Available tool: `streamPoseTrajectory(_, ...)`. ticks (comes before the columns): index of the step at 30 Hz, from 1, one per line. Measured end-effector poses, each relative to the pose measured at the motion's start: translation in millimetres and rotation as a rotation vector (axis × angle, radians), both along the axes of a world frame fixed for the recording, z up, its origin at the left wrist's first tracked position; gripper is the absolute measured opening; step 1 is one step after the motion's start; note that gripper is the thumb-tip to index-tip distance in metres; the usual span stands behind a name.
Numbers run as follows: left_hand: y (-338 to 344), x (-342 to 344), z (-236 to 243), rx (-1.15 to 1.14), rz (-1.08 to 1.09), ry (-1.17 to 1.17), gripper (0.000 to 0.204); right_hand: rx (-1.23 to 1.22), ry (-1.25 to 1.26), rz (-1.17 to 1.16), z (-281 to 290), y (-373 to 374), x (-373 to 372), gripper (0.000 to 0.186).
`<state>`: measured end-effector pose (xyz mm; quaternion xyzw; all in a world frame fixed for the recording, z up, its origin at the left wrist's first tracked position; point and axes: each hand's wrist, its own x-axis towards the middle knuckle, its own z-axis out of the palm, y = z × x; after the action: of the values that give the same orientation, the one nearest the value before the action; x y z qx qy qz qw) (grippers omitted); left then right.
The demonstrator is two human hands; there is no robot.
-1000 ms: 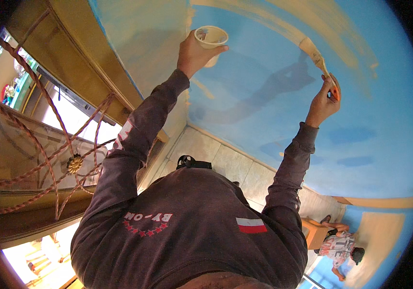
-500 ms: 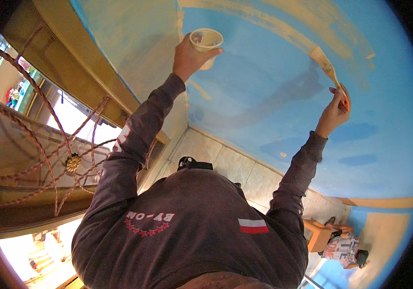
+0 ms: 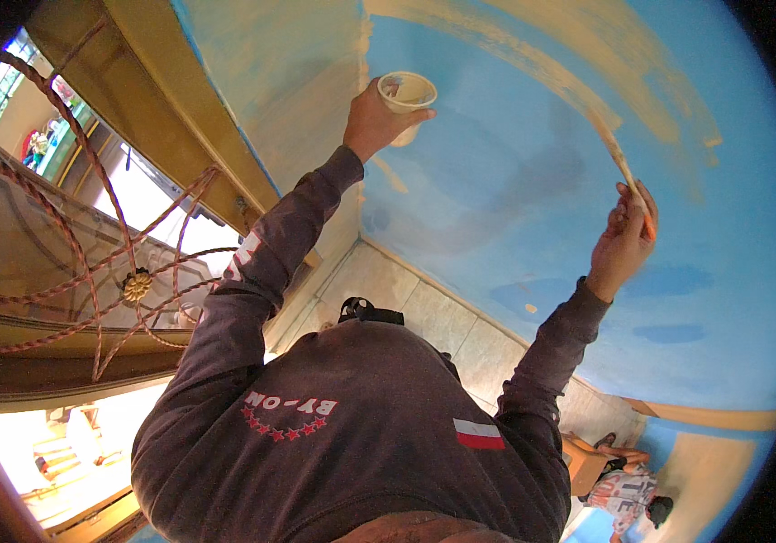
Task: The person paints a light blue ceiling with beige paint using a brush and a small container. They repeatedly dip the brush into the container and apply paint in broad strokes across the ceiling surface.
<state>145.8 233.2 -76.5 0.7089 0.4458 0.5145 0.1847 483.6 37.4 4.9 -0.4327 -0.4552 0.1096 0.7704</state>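
My left hand (image 3: 374, 124) is closed around a pale plastic cup (image 3: 408, 102), held upright near the wall corner. Beige smears mark the inside of the cup. In my right hand (image 3: 621, 240), the fingers pinch the orange-tipped handle of a paintbrush (image 3: 618, 158). The brush is seen nearly edge-on, its bristles at the end of a curved beige stroke (image 3: 542, 74) on the blue wall (image 3: 496, 163). Contact between bristles and wall seems likely from this angle.
On the left stands a window frame (image 3: 180, 100) with a twisted metal grille (image 3: 89, 262). Pale tiles (image 3: 415, 317) run along the wall's foot. At lower right, another person (image 3: 628, 493) is beside an orange-brown box-like piece (image 3: 584, 466).
My right hand has turned the brush from its flat side to its edge and sits a little lower in view. The beige stroke reaches slightly farther right. My left hand still holds the cup.
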Motion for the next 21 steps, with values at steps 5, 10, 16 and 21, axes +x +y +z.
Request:
streamPoseTrajectory(5,-7,-17,-6,-0.05,0.014,-0.022,0.071,-0.05,-0.045,0.087,-7,39,-56,0.023)
streamPoseTrajectory(10,-20,-37,-6,-0.067,0.052,0.016,0.071,-0.09,-0.146,0.165,-17,87,-114,0.017)
streamPoseTrajectory(16,-23,-58,-22,-0.05,0.018,-0.01,0.075,-0.056,-0.318,0.244,-19,153,-182,0.021)
streamPoseTrajectory(21,-29,-69,-25,-0.06,-0.023,-0.03,0.075,0.005,-0.507,0.142,-18,193,-205,0.024)
